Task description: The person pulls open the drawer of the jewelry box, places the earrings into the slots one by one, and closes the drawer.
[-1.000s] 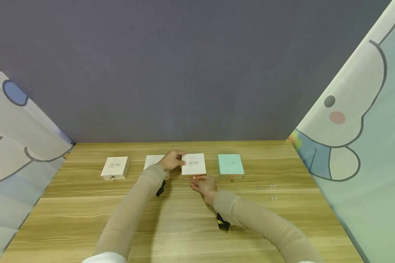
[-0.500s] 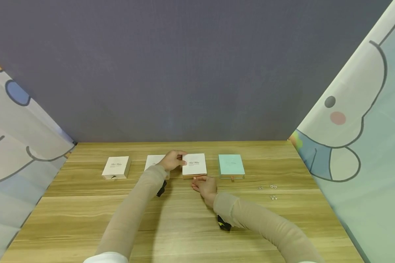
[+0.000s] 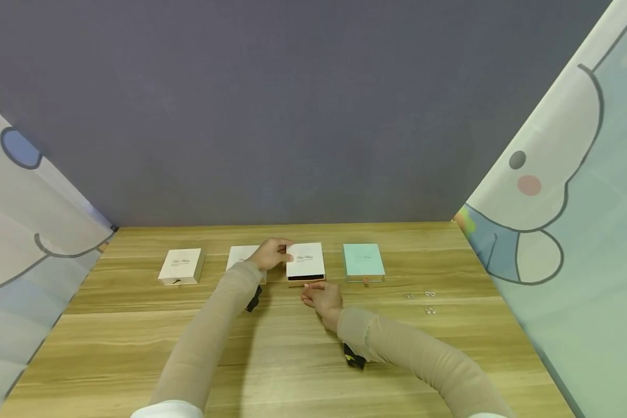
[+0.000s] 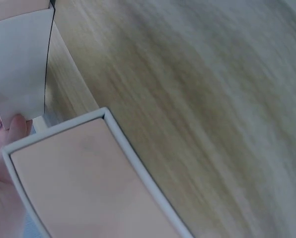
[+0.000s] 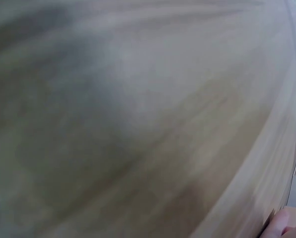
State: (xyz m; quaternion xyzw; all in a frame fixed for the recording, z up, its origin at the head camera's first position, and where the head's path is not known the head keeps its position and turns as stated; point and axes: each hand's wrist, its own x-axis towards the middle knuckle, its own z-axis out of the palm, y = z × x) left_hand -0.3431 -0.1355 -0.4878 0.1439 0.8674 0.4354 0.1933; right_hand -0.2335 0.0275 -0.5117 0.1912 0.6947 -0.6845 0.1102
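A pale, grain-striped wooden tabletop [image 3: 287, 371] spans the lower frame. At its centre sits the white square cardboard box [image 3: 305, 259], spaced from the mint-green square box [image 3: 364, 259] to its right, presumably leaving finger room. The left hand [image 3: 271, 254] grips the white box's left edge, likely to steady it; the right hand [image 3: 325, 298] apparently pinches the front of its partly open, black-lined drawer [image 3: 295, 284]. Small silvery ring-like pieces [image 3: 432, 294] lie right of centre, seemingly clear of the drawer's path.
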